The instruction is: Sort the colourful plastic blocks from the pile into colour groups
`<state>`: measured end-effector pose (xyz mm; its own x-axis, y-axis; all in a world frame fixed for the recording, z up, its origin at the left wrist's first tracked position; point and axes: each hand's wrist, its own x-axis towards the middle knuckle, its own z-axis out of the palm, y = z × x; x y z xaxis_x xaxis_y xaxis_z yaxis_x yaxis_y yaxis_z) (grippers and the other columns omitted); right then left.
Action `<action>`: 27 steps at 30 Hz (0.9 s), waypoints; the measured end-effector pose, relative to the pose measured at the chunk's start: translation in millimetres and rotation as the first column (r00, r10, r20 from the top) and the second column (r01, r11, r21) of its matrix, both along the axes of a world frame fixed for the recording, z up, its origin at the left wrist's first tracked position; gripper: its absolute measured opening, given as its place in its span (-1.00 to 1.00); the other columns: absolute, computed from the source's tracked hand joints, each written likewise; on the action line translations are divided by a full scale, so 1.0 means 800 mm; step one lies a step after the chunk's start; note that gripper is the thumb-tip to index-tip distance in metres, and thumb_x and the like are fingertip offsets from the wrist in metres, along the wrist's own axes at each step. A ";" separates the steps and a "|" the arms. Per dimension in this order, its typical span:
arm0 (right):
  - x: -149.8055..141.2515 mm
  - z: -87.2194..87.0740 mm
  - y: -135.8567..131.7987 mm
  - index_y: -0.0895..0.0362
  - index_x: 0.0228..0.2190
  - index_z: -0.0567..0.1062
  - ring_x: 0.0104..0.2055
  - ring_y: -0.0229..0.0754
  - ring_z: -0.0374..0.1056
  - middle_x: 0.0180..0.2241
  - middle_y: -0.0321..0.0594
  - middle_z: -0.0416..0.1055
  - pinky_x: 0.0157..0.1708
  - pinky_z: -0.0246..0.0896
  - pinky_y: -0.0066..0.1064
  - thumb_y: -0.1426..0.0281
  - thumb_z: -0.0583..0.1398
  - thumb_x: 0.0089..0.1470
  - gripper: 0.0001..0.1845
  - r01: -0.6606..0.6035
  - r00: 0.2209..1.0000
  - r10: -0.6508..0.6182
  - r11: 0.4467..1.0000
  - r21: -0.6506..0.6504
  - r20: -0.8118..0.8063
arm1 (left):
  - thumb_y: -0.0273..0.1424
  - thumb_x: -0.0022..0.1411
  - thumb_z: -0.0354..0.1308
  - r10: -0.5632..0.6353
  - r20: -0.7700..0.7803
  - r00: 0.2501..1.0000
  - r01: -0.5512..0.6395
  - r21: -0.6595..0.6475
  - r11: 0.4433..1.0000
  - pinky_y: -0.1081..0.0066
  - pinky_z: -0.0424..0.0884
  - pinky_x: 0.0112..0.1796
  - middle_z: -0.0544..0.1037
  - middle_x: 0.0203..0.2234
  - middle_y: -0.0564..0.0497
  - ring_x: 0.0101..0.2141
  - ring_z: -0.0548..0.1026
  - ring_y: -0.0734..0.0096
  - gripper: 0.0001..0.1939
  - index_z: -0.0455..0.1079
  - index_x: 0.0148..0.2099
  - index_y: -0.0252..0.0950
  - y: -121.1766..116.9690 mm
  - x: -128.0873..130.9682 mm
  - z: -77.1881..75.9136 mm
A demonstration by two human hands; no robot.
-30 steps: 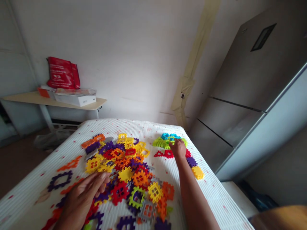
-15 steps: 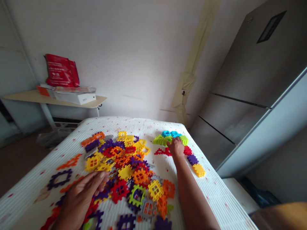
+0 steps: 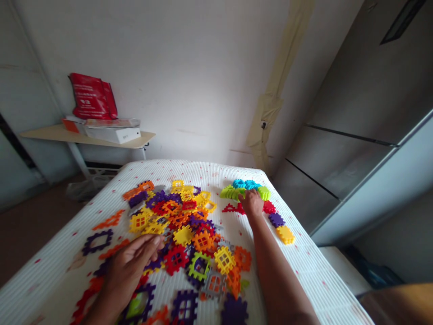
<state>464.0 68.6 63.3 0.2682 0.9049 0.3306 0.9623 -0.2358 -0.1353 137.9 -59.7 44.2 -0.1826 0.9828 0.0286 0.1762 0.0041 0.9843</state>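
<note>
My right hand (image 3: pixel 252 203) reaches to the far right of the table, fingers curled down at the green toy building pieces (image 3: pixel 233 192). What it grips, if anything, is hidden behind the knuckles. Blue pieces (image 3: pixel 246 184) lie just beyond it, and red pieces (image 3: pixel 269 207) are beside and under it. Near the front left, my left hand (image 3: pixel 131 264) hovers by the edge of a mixed heap of notched plastic pieces (image 3: pixel 183 235). Its fingers are loosely bent and apart from the thumb, with nothing visible in them.
A purple piece (image 3: pixel 276 220) and a stack of yellow pieces (image 3: pixel 286 234) lie along the right side of the table (image 3: pixel 209 169). A fridge (image 3: pixel 338 149) stands at the right. On a side desk (image 3: pixel 43 132) at the back left sits a red bag (image 3: pixel 93 95).
The view has turned slightly, shifting the table. My right hand has slid a little along the green and red rows. My left hand has stayed near the heap. The pieces look unchanged.
</note>
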 end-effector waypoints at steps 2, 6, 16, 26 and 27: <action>0.001 0.001 -0.001 0.16 -0.20 0.53 -0.08 -0.07 0.29 -0.17 -0.03 0.41 -0.25 0.19 -0.40 0.23 0.09 0.11 -0.66 -0.005 1.000 0.005 1.000 0.024 -0.014 | -0.08 0.06 0.13 -0.081 -0.078 0.994 0.086 0.062 0.994 0.46 0.41 -0.40 0.56 -0.48 0.01 -0.44 0.48 0.36 -0.65 0.47 -0.31 -0.25 -0.001 0.001 0.000; 0.003 0.010 -0.003 0.14 -0.17 0.52 -0.08 -0.11 0.29 -0.15 -0.08 0.41 -0.21 0.17 -0.41 0.23 0.08 0.12 -0.65 -0.016 0.999 0.019 0.995 0.099 -0.034 | -0.32 0.15 0.08 -0.336 -0.491 0.804 0.493 0.233 0.838 0.46 0.42 -0.28 0.55 -0.36 0.01 -0.31 0.49 0.38 -0.83 0.49 -0.30 -0.19 -0.012 0.018 0.009; -0.009 0.045 -0.023 0.07 -0.23 0.54 -0.16 -0.17 0.35 -0.17 -0.19 0.44 -0.30 0.16 -0.46 0.26 0.09 0.11 -0.71 -0.098 0.984 0.129 0.969 0.228 -0.125 | -0.67 0.03 0.02 -0.257 -0.892 0.373 0.699 0.089 0.709 0.38 0.34 -0.20 0.43 -0.29 0.01 -0.22 0.37 0.37 -0.72 0.40 -0.30 -0.20 -0.030 0.065 -0.003; -0.024 0.066 -0.038 0.10 -0.27 0.55 -0.25 -0.19 0.40 -0.23 -0.20 0.50 -0.28 0.19 -0.46 0.29 0.11 0.07 -0.73 -0.233 0.898 0.306 0.941 0.246 -0.317 | -0.50 0.16 0.00 -0.056 -0.801 0.596 0.547 0.354 0.758 0.42 0.40 -0.10 0.39 0.02 -0.04 -0.09 0.45 0.38 -0.85 0.37 -0.31 -0.19 -0.016 0.046 -0.020; -0.028 0.067 -0.040 0.10 -0.29 0.55 -0.27 -0.20 0.40 -0.26 -0.21 0.51 -0.29 0.20 -0.47 0.30 0.11 0.07 -0.74 -0.271 0.871 0.341 0.934 0.233 -0.352 | -0.46 0.17 0.02 -0.017 -0.778 0.628 0.512 0.398 0.761 0.42 0.41 -0.11 0.41 0.00 -0.04 -0.09 0.46 0.37 -0.88 0.37 -0.31 -0.19 -0.013 0.043 -0.019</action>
